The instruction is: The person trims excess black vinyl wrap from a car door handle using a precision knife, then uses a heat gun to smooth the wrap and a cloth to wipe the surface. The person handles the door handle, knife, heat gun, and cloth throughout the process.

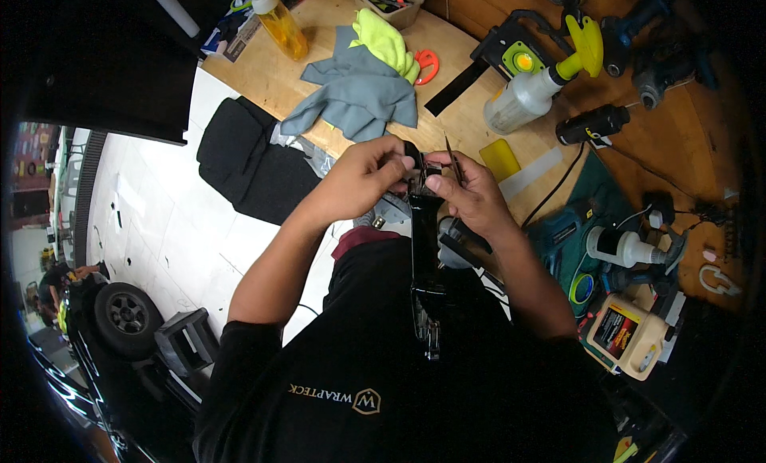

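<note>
A long glossy black part point(424, 236), shaped like a car door handle, hangs upright in front of my shirt. Its lower end shows bare metal fittings. My left hand point(355, 180) is closed around its upper end, thumb and fingers pinching a black piece there. On the other side my right hand point(477, 196) presses its thumb against the same end. A thin pointed tool point(452, 156) sticks up from between the right fingers; its kind is too small to tell. The fingers partly hide where the pieces meet.
Ahead, the wooden bench point(455, 36) carries a grey cloth point(359, 96), a yellow-green cloth point(381, 42), a spray bottle point(519, 102), a yellow squeegee point(500, 158) and a black strip point(456, 88). A dark padded seat point(247, 160) stands left. Cables and power tools lie right.
</note>
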A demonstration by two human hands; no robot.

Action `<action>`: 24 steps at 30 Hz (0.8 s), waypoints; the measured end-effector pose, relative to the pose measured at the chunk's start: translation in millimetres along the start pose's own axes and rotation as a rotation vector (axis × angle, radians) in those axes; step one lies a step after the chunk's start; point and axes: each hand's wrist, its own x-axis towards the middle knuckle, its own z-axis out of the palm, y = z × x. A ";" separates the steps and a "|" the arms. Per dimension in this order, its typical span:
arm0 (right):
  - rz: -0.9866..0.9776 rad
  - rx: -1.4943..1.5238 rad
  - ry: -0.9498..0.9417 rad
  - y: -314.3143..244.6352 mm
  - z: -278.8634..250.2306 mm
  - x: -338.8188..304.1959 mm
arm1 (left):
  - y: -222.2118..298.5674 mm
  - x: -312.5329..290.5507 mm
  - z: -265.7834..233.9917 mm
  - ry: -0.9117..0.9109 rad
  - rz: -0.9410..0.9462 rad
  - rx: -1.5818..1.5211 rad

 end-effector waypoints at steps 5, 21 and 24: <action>0.021 0.042 0.055 2.9 -1.1 -2.7 | -20.7 -10.1 -39.8 0.662 0.116 0.495; -0.286 -0.057 0.411 -38.4 8.0 11.5 | -170.5 -74.9 -170.6 0.229 -0.386 1.426; -0.341 -0.085 0.543 -32.4 6.8 7.9 | -186.7 -81.7 -162.9 0.076 -0.464 1.422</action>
